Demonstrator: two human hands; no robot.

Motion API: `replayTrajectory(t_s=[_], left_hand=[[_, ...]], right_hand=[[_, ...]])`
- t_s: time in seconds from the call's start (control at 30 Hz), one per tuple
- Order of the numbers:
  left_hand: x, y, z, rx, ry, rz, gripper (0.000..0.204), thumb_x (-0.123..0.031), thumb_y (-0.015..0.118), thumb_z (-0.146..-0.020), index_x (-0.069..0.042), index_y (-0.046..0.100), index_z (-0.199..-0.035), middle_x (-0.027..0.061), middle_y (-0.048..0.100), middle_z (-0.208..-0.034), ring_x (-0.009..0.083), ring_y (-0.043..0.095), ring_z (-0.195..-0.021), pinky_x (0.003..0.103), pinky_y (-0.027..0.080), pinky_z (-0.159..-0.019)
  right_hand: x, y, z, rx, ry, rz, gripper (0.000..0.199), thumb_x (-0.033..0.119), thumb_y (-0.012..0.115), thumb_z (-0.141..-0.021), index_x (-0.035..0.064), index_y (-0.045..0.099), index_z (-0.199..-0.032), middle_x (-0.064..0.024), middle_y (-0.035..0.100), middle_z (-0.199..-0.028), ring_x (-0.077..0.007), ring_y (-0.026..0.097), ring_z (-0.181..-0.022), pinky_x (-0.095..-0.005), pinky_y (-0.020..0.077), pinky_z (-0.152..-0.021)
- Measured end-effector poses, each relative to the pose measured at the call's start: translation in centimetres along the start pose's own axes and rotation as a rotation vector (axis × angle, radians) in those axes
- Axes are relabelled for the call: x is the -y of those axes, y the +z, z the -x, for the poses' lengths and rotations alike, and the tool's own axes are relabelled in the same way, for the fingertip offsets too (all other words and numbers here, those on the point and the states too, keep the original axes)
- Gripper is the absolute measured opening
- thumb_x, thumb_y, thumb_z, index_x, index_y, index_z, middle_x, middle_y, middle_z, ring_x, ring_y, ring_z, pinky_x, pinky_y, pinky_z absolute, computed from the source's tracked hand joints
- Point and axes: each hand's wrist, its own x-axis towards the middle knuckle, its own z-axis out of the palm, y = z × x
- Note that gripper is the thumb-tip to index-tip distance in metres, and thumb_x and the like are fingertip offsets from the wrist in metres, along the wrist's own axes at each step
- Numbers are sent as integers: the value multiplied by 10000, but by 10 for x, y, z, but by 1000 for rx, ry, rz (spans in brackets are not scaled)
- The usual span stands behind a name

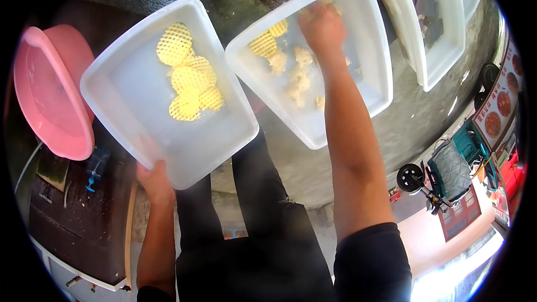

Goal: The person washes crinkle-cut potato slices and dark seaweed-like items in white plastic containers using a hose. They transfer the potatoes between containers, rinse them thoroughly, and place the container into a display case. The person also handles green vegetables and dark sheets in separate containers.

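My left hand (155,182) grips the near rim of a white plastic tub (123,112), thumb over the edge and fingers showing dimly through the wall. In that tub lies a small heap of yellow waffle-cut slices (193,78), probably potato. My right hand (323,28) reaches into a second white tub (372,72) to the right, its fingers curled at the far wall. What they hold, if anything, is hidden. Beside it in this tub are more waffle-cut slices (263,45) and pale, lumpy scraps (299,81).
A pink basin (53,95) stands at the far left, above a dark brown board (84,223). Stacked white tubs (442,56) with dark bits inside sit at the upper right. Wet concrete (430,106) surrounds them; a parked scooter (447,173) is farther right.
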Motion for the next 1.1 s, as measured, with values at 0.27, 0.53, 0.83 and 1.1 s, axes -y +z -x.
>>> replayTrajectory(t_s=[0.27,0.53,0.83,1.1], left_hand=[[-3,-5,7,11,-25,-24,636,142,366,-726,3,350,-1346,120,441,-1319,212,447,-1192,309,327,-1011],[-1,-8,4,46,9,7,636,126,375,-736,4,327,-1359,120,439,-1320,206,436,-1206,306,328,-1007],[3,-10,-2,63,22,20,642,133,381,-727,-6,341,-1353,103,467,-1286,200,471,-1166,308,358,-988],[5,-10,-9,71,27,35,633,137,378,-730,-1,348,-1347,100,458,-1298,196,459,-1178,303,352,-991]], right_hand=[[22,2,45,160,209,-725,195,135,680,-670,78,610,-842,-83,591,-797,-275,575,-773,-357,464,-686],[26,25,54,89,91,-381,313,140,701,-662,65,595,-947,-78,590,-786,-245,568,-718,-331,461,-650],[26,-25,102,272,629,-1500,290,10,576,-794,-10,510,-1076,-82,597,-858,-165,578,-700,-273,460,-634],[97,-52,145,487,482,-1586,326,-56,549,-780,-2,547,-1101,-101,618,-952,-142,592,-695,-265,474,-639]])
